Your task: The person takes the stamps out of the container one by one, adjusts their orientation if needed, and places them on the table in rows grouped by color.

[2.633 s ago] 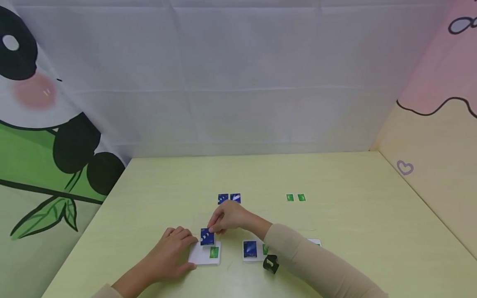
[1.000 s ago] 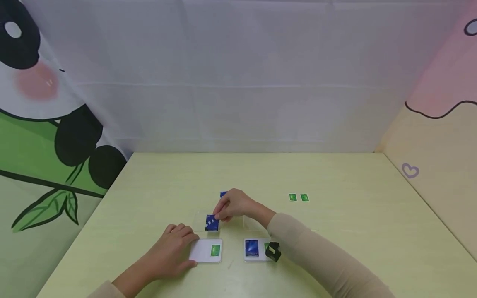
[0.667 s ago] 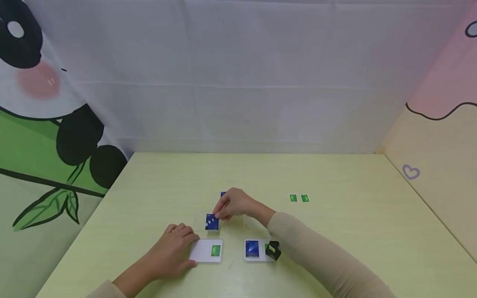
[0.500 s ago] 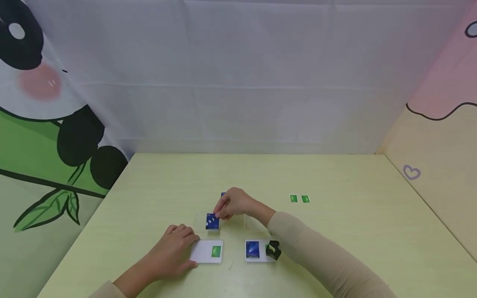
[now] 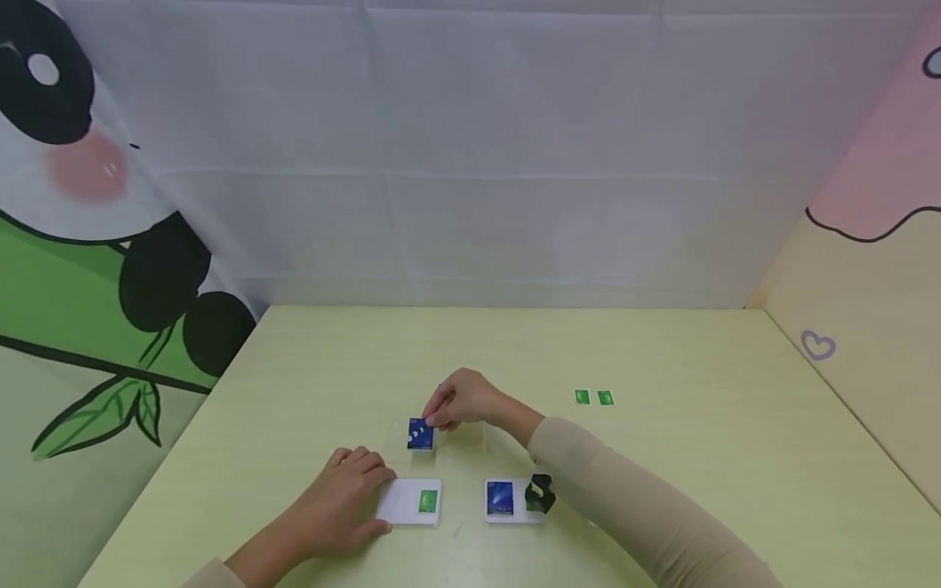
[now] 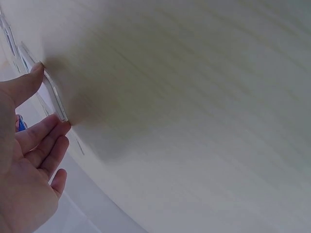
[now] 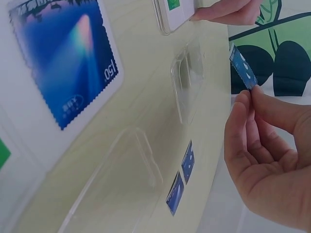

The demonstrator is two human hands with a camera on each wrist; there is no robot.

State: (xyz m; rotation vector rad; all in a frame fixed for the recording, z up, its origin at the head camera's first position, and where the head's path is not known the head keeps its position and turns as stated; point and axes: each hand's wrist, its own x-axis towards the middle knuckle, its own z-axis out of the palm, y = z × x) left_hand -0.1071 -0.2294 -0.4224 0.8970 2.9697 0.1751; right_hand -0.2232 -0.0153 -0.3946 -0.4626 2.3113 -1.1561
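My right hand point(image 5: 465, 400) pinches a small blue postage stamp point(image 5: 420, 434) with white moon shapes between thumb and fingertips, raised over the table beyond the left case. The right wrist view shows the stamp point(image 7: 243, 67) tilted, held by one corner. My left hand point(image 5: 340, 502) holds the left end of a flat white-backed case point(image 5: 400, 506), thumb at its near corner and fingers at its far corner. A green stamp point(image 5: 428, 501) sits at that case's right side. In the left wrist view, thumb and fingertips touch the edge of the case point(image 6: 56, 99).
A second white case point(image 5: 519, 516) carries a large blue stamp point(image 5: 500, 497); a black wrist-worn piece point(image 5: 540, 493) partly covers its green stamp. Clear plastic covers point(image 7: 187, 80) lie behind the cases. Two blue stamps point(image 7: 188, 162) lie beyond them, two green stamps point(image 5: 582, 397) farther right.
Since the earliest frame, my right hand has carried the blue stamp away from above the left case toward the back. Over the last second it stays nearly still. My left hand keeps its place.
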